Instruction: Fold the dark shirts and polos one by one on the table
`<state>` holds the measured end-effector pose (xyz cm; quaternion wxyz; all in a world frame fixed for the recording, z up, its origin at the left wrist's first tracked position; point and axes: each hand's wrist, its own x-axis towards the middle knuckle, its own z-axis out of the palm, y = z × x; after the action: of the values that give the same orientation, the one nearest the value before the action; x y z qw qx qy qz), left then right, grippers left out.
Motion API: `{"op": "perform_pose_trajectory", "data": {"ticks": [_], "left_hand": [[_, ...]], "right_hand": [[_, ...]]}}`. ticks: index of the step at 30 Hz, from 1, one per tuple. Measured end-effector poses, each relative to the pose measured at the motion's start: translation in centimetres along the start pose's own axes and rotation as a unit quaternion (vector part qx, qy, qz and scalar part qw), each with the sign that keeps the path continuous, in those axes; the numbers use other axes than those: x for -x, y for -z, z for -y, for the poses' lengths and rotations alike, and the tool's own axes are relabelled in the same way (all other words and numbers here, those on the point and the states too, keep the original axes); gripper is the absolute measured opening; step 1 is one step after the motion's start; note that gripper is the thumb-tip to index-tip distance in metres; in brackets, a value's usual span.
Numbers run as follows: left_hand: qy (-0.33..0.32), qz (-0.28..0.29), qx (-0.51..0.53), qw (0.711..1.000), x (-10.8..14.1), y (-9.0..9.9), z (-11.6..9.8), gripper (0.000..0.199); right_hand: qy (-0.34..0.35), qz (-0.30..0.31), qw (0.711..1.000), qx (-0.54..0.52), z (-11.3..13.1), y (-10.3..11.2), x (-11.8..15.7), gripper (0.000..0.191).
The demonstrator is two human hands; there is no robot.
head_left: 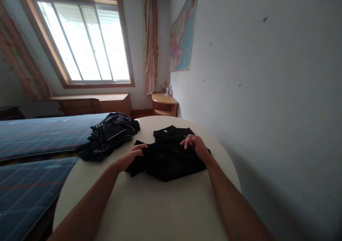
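A black garment (pixel 173 159) lies partly folded on the round white table (pixel 160 209), with a small pale label near its far edge. At its left side, my left hand (pixel 132 156) has its fingers closed on the cloth. My right hand (pixel 195 144) rests on the upper right part of the garment, its fingers bent and somewhat apart; whether they pinch any cloth is unclear.
A heap of dark clothes (pixel 109 136) with white stripes sits at the table's left far edge. Blue plaid mattresses (pixel 53 134) stand to the left. The white wall (pixel 267 91) is close on the right. A small corner shelf (pixel 164 99) stands beyond the table.
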<state>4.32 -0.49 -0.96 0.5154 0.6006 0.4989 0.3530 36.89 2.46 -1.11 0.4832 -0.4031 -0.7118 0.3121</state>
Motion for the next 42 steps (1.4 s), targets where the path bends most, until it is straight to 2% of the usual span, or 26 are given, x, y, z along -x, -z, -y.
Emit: {"op": "perform_pose_trajectory", "data": {"ticks": [2,4,5,8,11,15,19,22,25,28,30,33,37,39,42], "left_hand": [[0.038,0.099,0.037,0.994,0.6,0.4,-0.1,0.029],[0.042,0.173,0.044,0.983,0.8,0.5,-0.3,0.034],[0.037,0.182,0.037,0.982,0.7,0.4,-0.4,0.038],[0.008,0.137,-0.031,0.99,0.2,-0.3,-0.5,0.046],[-0.015,0.126,-0.125,0.984,0.1,-1.0,-0.5,0.052],[-0.016,0.166,-0.197,0.966,0.6,-1.8,-0.6,0.067],[-0.008,0.244,-0.205,0.948,1.1,-1.8,-1.2,0.078],[0.011,0.328,-0.174,0.928,1.6,-1.4,-2.1,0.068],[0.019,0.395,-0.112,0.911,2.1,-1.2,-2.7,0.055],[0.03,0.421,-0.058,0.905,2.2,-1.5,-2.5,0.055],[0.058,0.431,-0.035,0.9,2.1,-1.9,-2.2,0.058],[0.062,0.417,-0.045,0.905,1.8,-2.5,-1.6,0.06],[-0.009,0.337,-0.133,0.932,1.3,-3.4,-1.2,0.053],[-0.047,0.27,-0.206,0.94,1.1,-3.8,-1.0,0.051],[-0.111,0.187,-0.298,0.929,0.9,-4.2,-0.3,0.05]], "right_hand": [[-0.012,0.01,0.999,0.04,-0.1,-0.3,0.0,0.046],[-0.02,0.045,0.994,0.102,-0.2,-0.6,0.1,0.039],[-0.023,0.077,0.989,0.126,-0.3,-0.8,0.2,0.036],[-0.033,0.183,0.97,0.158,-0.3,-1.1,0.7,0.038],[-0.048,0.24,0.954,0.172,0.1,-1.1,1.0,0.04],[-0.047,0.294,0.945,0.132,1.5,-0.9,1.0,0.028],[-0.093,0.354,0.93,0.016,3.2,-0.4,1.1,0.037],[-0.14,0.367,0.918,-0.046,3.6,-0.1,1.1,0.046],[-0.149,0.342,0.927,-0.043,2.9,-0.2,1.0,0.048],[-0.117,0.306,0.944,0.024,2.1,-0.5,0.9,0.044],[-0.113,0.316,0.94,0.063,1.7,-0.6,1.0,0.046],[-0.137,0.354,0.922,0.081,1.4,-0.7,1.1,0.054],[-0.155,0.398,0.9,0.083,1.1,-0.9,1.2,0.056],[-0.157,0.406,0.895,0.095,1.0,-1.3,1.2,0.047],[-0.147,0.382,0.901,0.146,0.8,-1.9,1.2,0.021]]}}
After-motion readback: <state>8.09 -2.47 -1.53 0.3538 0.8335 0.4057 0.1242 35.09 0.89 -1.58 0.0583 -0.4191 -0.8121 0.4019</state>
